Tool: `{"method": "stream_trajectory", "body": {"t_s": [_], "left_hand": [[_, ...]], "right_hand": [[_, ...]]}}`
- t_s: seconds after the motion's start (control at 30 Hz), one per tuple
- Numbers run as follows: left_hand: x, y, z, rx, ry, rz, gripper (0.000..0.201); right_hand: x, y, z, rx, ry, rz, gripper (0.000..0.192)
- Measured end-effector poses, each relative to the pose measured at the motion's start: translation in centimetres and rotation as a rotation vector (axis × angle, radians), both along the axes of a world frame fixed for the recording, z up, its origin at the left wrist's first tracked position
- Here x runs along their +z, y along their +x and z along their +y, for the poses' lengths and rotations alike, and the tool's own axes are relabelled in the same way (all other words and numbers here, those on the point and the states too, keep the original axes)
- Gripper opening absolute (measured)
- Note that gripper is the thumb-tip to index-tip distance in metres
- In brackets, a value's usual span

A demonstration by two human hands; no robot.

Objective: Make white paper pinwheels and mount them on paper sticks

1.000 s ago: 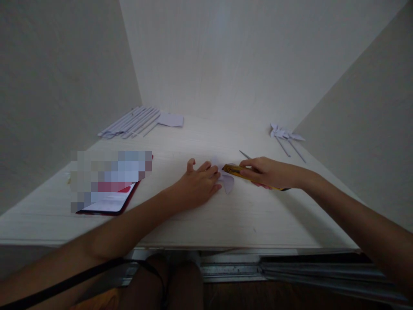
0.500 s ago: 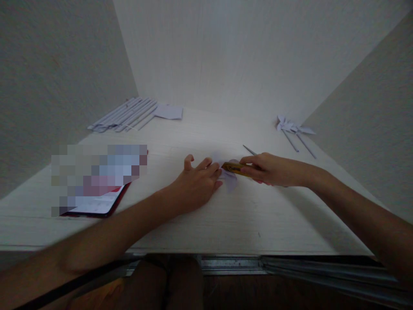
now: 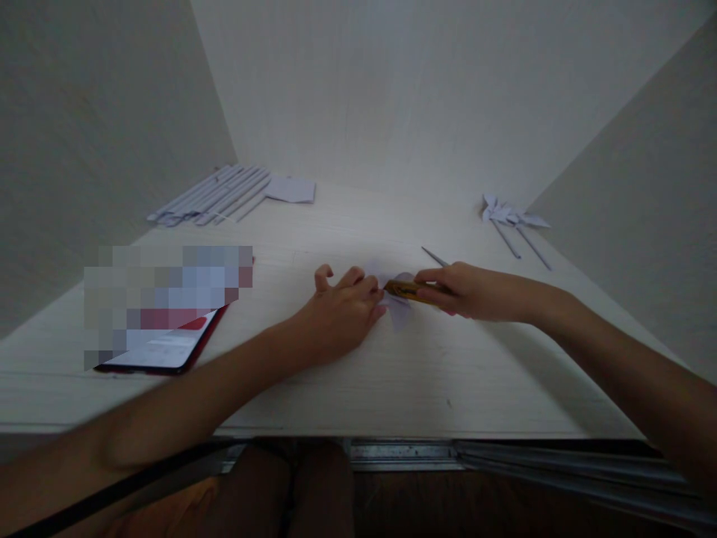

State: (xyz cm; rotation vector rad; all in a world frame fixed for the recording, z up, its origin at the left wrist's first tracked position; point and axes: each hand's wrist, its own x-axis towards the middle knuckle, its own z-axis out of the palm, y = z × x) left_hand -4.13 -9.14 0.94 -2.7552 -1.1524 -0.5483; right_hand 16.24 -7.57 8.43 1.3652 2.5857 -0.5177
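Note:
Between my hands lies a folded white paper pinwheel (image 3: 399, 314), partly covered by my left fingers. With its fingertips pressed together, my left hand (image 3: 344, 317) holds the paper against the table. My right hand (image 3: 467, 291) grips a slim yellow tube-like tool (image 3: 406, 290) with dark lettering. The tool's dark tapered tip meets the paper beside my left fingertips; whether it is a glue tube or a cutter is unclear. From behind my right hand a pointed grey scissor blade (image 3: 435, 256) sticks out, with a bit of red handle below; whether the hand holds these scissors is hidden.
Several rolled paper sticks (image 3: 216, 194) lie at the back left, beside a stack of white paper (image 3: 292, 190). Finished paper pinwheels (image 3: 504, 213) on sticks rest at the back right. A phone (image 3: 168, 351) in a red case lies at the left. Walls border the white table (image 3: 392, 388).
The view has shifted slightly. Both hands keep nearly the same place, with the yellow tool's tip still at the paper.

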Motion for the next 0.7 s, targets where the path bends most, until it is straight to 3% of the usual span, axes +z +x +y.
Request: {"method": "stream_trajectory", "body": {"t_s": [0.27,0.47,0.7], "left_hand": [[1.3,0.7,2.5,0.074,-0.306,-0.158,0.024],[1.6,1.2,3.1,0.133,-0.373,-0.234,0.023],[1.5,0.8,3.3,0.022,-0.325,-0.177,0.028]], "right_hand": [[-0.1,-0.3,-0.5,0.055,0.087,-0.025,0.037],[-0.2,-0.2,-0.4,0.039,0.101,-0.048,0.036],[-0.2,-0.2,-0.3,0.048,0.084,-0.033,0.034]]}}
